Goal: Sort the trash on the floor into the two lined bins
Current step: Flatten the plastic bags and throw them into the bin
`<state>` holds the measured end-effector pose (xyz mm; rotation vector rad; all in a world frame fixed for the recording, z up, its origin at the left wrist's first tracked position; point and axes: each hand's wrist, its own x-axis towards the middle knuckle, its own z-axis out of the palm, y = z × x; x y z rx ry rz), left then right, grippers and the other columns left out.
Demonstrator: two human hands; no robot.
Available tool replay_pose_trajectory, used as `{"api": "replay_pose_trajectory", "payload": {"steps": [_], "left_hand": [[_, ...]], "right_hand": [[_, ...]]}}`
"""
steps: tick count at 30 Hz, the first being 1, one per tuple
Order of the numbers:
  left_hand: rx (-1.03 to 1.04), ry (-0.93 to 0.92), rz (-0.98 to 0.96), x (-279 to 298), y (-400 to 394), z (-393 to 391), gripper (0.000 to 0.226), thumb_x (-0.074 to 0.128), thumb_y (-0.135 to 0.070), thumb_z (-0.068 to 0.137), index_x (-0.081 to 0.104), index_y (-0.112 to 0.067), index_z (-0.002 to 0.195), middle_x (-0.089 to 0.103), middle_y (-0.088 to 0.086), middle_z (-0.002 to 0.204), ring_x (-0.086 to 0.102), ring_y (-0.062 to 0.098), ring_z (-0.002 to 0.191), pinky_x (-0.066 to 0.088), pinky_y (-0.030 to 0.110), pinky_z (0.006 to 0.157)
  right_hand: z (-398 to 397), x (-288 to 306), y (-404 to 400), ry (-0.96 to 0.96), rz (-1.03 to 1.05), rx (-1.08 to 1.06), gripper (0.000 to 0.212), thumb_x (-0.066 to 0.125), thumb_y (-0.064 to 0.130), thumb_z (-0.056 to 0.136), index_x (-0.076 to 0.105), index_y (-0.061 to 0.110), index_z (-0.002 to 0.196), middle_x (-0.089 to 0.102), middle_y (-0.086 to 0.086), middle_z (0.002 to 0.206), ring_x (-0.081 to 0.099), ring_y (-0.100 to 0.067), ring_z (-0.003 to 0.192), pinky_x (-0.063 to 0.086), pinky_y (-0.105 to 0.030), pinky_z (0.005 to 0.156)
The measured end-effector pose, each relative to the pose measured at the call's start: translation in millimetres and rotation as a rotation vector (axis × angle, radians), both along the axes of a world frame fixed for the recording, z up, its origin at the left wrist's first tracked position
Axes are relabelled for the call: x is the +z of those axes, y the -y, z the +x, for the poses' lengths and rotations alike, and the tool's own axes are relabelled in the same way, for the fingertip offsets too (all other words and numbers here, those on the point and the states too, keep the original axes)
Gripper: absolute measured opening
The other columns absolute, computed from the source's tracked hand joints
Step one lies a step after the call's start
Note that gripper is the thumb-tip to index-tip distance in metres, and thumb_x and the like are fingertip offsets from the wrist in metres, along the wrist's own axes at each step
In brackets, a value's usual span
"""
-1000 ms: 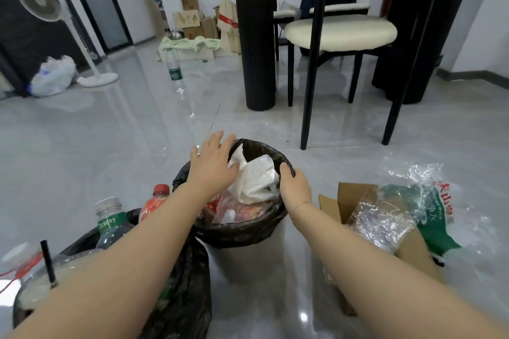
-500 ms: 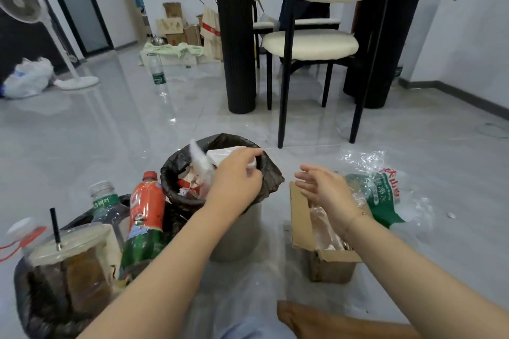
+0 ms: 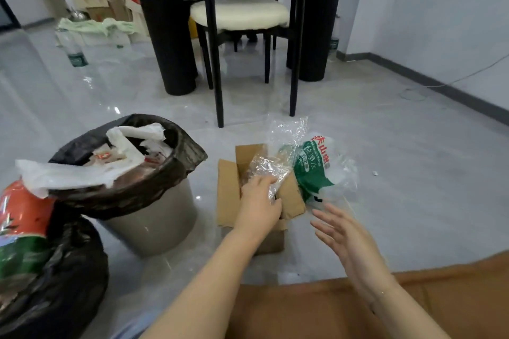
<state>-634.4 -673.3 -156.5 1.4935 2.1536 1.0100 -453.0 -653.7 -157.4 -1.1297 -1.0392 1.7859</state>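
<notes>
A small open cardboard box [image 3: 228, 195] stands on the floor with crumpled clear plastic wrap [image 3: 264, 165] in it. A green-and-white printed plastic bag [image 3: 314, 170] lies against its right side. My left hand [image 3: 257, 202] reaches into the box, thumb and fingers closed on the clear wrap. My right hand [image 3: 344, 231] hovers just right of the box, fingers spread, holding nothing. Left of the box is a grey bin [image 3: 154, 215] with a black liner, heaped with white paper and wrappers. A second black-lined bin [image 3: 60, 283] at lower left holds an orange-and-green bottle [image 3: 22, 226].
Black table legs [image 3: 165, 22] and a cream-seated chair [image 3: 242, 11] stand right behind the box and bin. A water bottle [image 3: 74, 52] stands on the floor at far left, with cardboard boxes [image 3: 93, 5] behind it. A brown surface [image 3: 316, 311] fills the bottom edge.
My left hand left the grey bin and moved right into the cardboard box, onto the clear wrap. My right hand dropped to the box's right side. The view swung right.
</notes>
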Motion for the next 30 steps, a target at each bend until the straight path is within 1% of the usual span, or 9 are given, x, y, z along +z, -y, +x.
{"api": "replay_pose_trajectory", "payload": {"steps": [6,12,15,17,19,23,26,28,30], "left_hand": [[-0.031,-0.272,-0.083,-13.8,-41.2,-6.7,0.061,0.057,-0.012,0.084,0.038,-0.017,0.142,0.028,0.003,0.153,0.025,0.022,0.141,0.027,0.04,0.113],[-0.025,-0.311,-0.148,-34.7,-54.6,-11.7,0.061,0.05,0.002,0.083,0.041,-0.021,0.139,0.035,0.002,0.149,0.033,0.026,0.137,0.032,0.038,0.109],[0.034,-0.196,-0.065,-26.6,-51.4,-12.4,0.053,0.039,0.003,0.092,0.048,-0.021,0.139,0.052,0.003,0.14,0.053,0.024,0.122,0.044,0.038,0.102],[0.082,-0.149,0.047,-8.7,-45.8,-10.2,0.04,0.038,-0.004,0.097,0.059,-0.021,0.126,0.068,0.003,0.108,0.064,0.023,0.09,0.053,0.037,0.078],[0.066,-0.067,0.101,10.4,-36.3,-9.3,0.026,0.04,-0.014,0.101,0.063,-0.017,0.113,0.065,-0.003,0.081,0.058,0.015,0.069,0.048,0.034,0.067],[-0.236,0.293,0.033,42.3,-2.9,-0.6,0.035,0.047,-0.002,0.097,0.064,-0.026,0.116,0.07,-0.006,0.108,0.07,0.009,0.083,0.056,0.04,0.084],[-0.442,0.367,-0.074,56.3,16.7,7.5,0.04,0.047,0.007,0.095,0.064,-0.021,0.118,0.072,-0.005,0.107,0.071,0.01,0.083,0.054,0.03,0.08],[-0.516,0.436,-0.067,62.8,24.0,14.5,0.038,0.05,0.006,0.095,0.066,-0.023,0.115,0.073,-0.009,0.106,0.071,0.011,0.086,0.054,0.028,0.08],[-0.543,0.486,-0.054,63.9,28.2,21.2,0.037,0.052,0.005,0.094,0.066,-0.025,0.111,0.073,-0.014,0.102,0.07,0.008,0.085,0.055,0.025,0.081]], "right_hand": [[-23.2,-12.9,-19.2,-0.019,0.07,0.068,0.027,0.044,0.011,0.099,0.06,0.015,0.121,0.069,-0.004,0.112,0.067,-0.018,0.103,0.053,-0.03,0.089],[-22.5,-30.9,-28.6,0.1,0.102,-0.022,0.025,0.045,0.006,0.098,0.063,0.011,0.115,0.07,-0.007,0.107,0.069,-0.019,0.095,0.056,-0.024,0.082],[-21.1,-28.5,-31.6,0.092,0.126,-0.053,0.023,0.047,0.006,0.097,0.064,0.012,0.111,0.07,-0.008,0.104,0.069,-0.021,0.091,0.057,-0.025,0.08],[-19.9,-25.1,-29.5,0.099,0.186,-0.063,0.023,0.051,0.004,0.094,0.065,0.013,0.111,0.069,-0.007,0.106,0.067,-0.017,0.093,0.056,-0.025,0.08],[-16.4,-20.1,-28.5,0.162,0.304,-0.072,0.028,0.056,0.005,0.092,0.063,0.018,0.116,0.066,0.002,0.112,0.063,-0.011,0.102,0.053,-0.026,0.087],[-0.4,5.5,-26.3,0.217,0.595,-0.032,0.056,0.066,0.016,0.087,0.045,0.035,0.136,0.045,0.017,0.138,0.042,0.012,0.121,0.043,-0.011,0.095],[11.1,15.9,-25.6,0.21,0.641,0.131,0.076,0.073,0.03,0.081,0.032,0.042,0.143,0.032,0.026,0.148,0.031,0.009,0.134,0.032,-0.019,0.106],[18.4,19.2,-21.1,0.147,0.552,0.233,0.074,0.076,0.033,0.077,0.039,0.036,0.141,0.043,0.019,0.145,0.039,0.001,0.133,0.036,-0.028,0.108],[22.9,19.5,-14.3,0.081,0.5,0.245,0.054,0.073,0.021,0.08,0.053,0.021,0.131,0.062,0.006,0.128,0.056,-0.007,0.119,0.047,-0.027,0.098]]}}
